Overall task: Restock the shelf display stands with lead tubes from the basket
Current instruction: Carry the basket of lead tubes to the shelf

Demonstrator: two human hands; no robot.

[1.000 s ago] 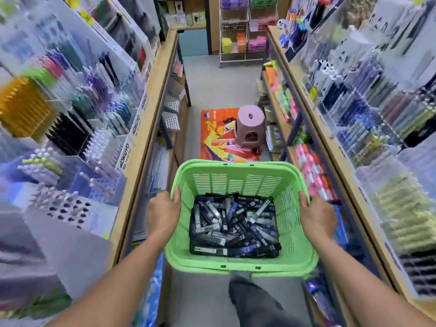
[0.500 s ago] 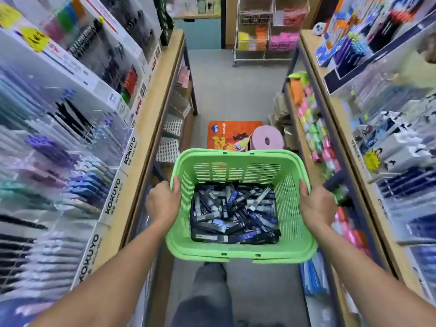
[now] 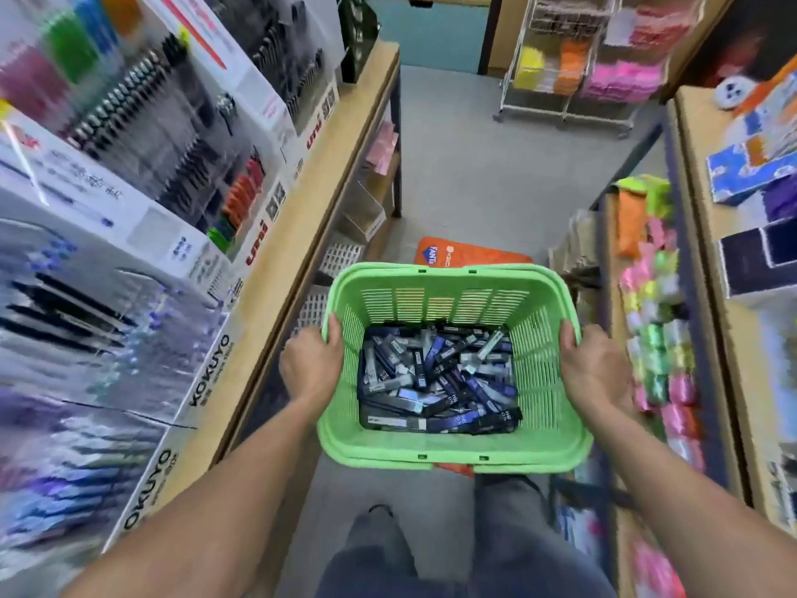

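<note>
A green slatted plastic basket (image 3: 446, 280) hangs in front of me over the aisle floor. Its bottom is covered with several lead tubes (image 3: 435, 377), dark blue, black and grey, lying in a loose heap. My left hand (image 3: 312, 364) grips the basket's left rim, thumb over the edge. On the opposite rim my right hand (image 3: 593, 369) grips the same way. Pen display stands (image 3: 142, 235) marked KOKUYO and uni fill the wooden shelf on my left, blurred by motion.
A wooden shelf (image 3: 707, 261) with boxes and bright wrapped items runs along the right. An orange mat (image 3: 470, 254) lies on the grey floor just past the basket. A wire rack (image 3: 573, 58) with coloured goods stands at the aisle's far end. My legs show below the basket.
I have walked forward along the aisle with the basket held in both hands. The shelves slid back past me, and the pink stool on the mat is now hidden behind the basket.
</note>
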